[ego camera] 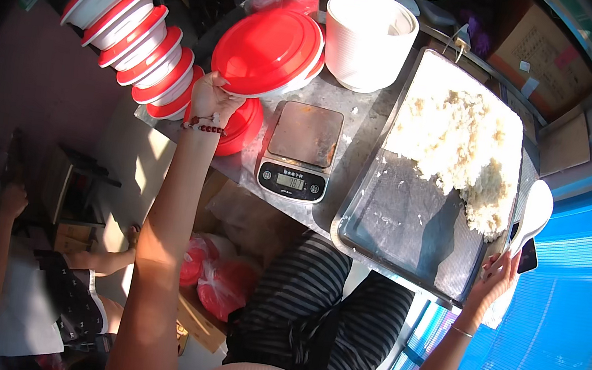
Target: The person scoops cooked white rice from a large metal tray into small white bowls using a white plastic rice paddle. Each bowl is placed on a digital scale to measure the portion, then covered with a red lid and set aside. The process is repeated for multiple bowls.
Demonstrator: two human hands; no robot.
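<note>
My left hand [213, 98] grips the near rim of a red lid [268, 48] that sits on a white bowl; the fingers are partly hidden beneath it. In my right hand [498, 273] is a white plastic rice paddle [534, 214], its blade pointing up beside the tray. A metal tray [380, 223] holds cooked rice [454, 138] over its far part, with scattered grains nearer me. Between the lid and the tray lies a digital kitchen scale [305, 136] with a bare, stained plate and a lit display. Another red lid [242, 128] lies below my left wrist.
A leaning stack of red-lidded white bowls [148, 56] stands at the left table edge. Nested white bowls [369, 41] stand behind the scale. A phone [529, 257] lies beside my right hand. Bagged red lids [225, 287] sit low by my legs. Another person [26, 301] is at lower left.
</note>
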